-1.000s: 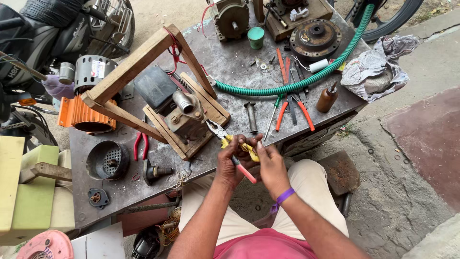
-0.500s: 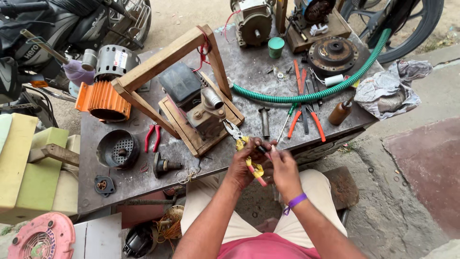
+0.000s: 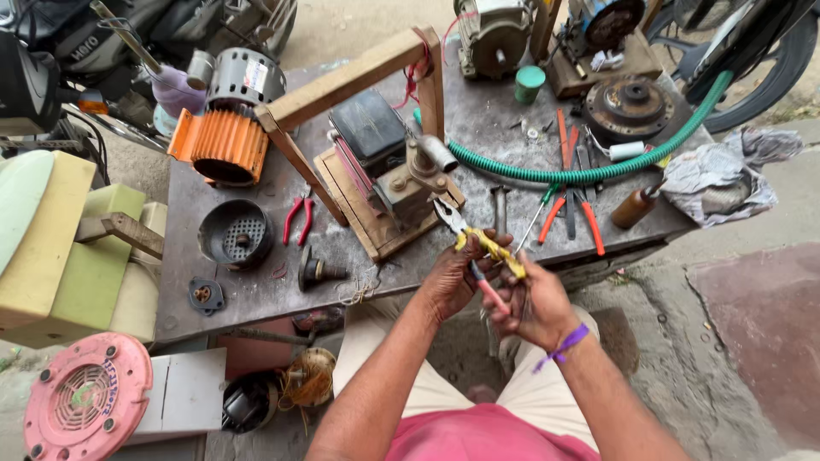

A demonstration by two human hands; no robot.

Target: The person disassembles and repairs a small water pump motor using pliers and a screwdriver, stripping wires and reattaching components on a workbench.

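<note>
My left hand (image 3: 451, 275) and my right hand (image 3: 536, 299) meet just off the near edge of a grey metal workbench (image 3: 256, 294). Yellow-handled pliers (image 3: 474, 237) lie across both hands, jaws pointing up-left toward a wooden winding frame (image 3: 376, 137). My right hand grips the yellow handles. A thin pink-red tool or wire (image 3: 490, 293) sits between the two hands, pinched by my left fingers. A purple band circles my right wrist.
On the bench: red pliers (image 3: 298, 218), a black perforated motor cover (image 3: 237, 233), an orange finned motor (image 3: 224, 141), a green hose (image 3: 589, 166), several orange-handled tools (image 3: 589, 218), a green-capped jar (image 3: 530, 84). A pink fan cover (image 3: 85, 397) lies below left.
The view has shifted so the bench sits higher in the picture. Both hands stay together on the pliers, now a little further off the bench edge.
</note>
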